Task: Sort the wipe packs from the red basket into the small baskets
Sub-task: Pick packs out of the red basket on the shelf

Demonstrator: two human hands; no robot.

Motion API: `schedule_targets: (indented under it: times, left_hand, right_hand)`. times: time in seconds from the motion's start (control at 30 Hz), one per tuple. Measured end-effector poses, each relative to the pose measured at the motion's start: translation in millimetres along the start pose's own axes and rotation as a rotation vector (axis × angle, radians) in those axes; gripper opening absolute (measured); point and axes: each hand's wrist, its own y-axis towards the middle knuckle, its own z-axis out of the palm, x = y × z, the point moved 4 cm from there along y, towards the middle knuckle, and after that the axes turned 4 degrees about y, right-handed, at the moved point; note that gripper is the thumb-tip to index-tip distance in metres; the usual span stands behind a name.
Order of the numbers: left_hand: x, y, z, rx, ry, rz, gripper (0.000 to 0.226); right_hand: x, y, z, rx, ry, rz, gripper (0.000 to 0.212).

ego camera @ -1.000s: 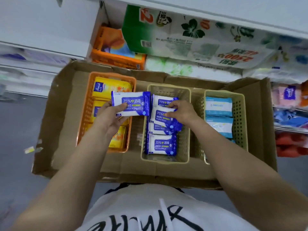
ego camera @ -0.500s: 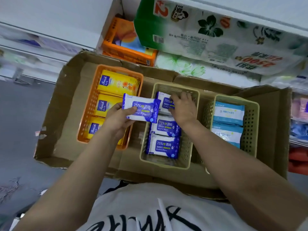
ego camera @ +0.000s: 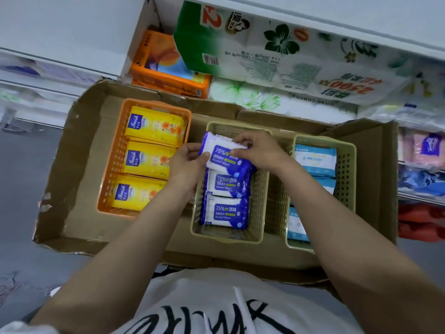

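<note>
A blue and white alcohol wipe pack (ego camera: 222,156) is held at the far end of the middle beige basket (ego camera: 258,189), tilted over the packs there. My left hand (ego camera: 186,165) grips its left edge and my right hand (ego camera: 258,153) pinches its top right edge. Two more blue alcohol wipe packs (ego camera: 226,197) lie flat in that basket nearer me. The orange basket (ego camera: 113,162) on the left holds three yellow packs (ego camera: 154,125). The right beige basket (ego camera: 346,179) holds light blue packs (ego camera: 315,159). No red basket is in view.
All three baskets stand in a shallow cardboard tray (ego camera: 79,169). Behind it, shelf goods: an orange tissue box (ego camera: 166,75) and large green and white paper roll packs (ego camera: 277,56). More packaged goods sit on shelves at the right (ego camera: 423,165). Grey floor lies at the left.
My left hand carried its alcohol wipe pack rightward from above the orange basket into the middle basket's far end. My right hand moved up from the packs there and took hold of it too.
</note>
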Motion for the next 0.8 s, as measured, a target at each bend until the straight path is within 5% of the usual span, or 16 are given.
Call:
schedule_targets:
  times: [0.1, 0.27, 0.47, 0.8]
  left_hand:
    - [2, 5, -2, -0.046, 0.185, 0.166, 0.037]
    - [29, 8, 4, 0.019, 0.329, 0.137, 0.040]
    - [35, 10, 6, -0.010, 0.223, 0.137, 0.024]
    - [41, 14, 6, 0.021, 0.182, 0.118, 0.024]
  right_hand:
    - [-10, -5, -24, -0.220, -0.108, 0.018, 0.024]
    - [-16, -6, -8, -0.022, -0.325, 0.028, 0.031]
    - [-27, 0, 38, 0.137, -0.470, 0.018, 0.033]
    - [-43, -11, 56, -0.131, -0.537, 0.009, 0.024]
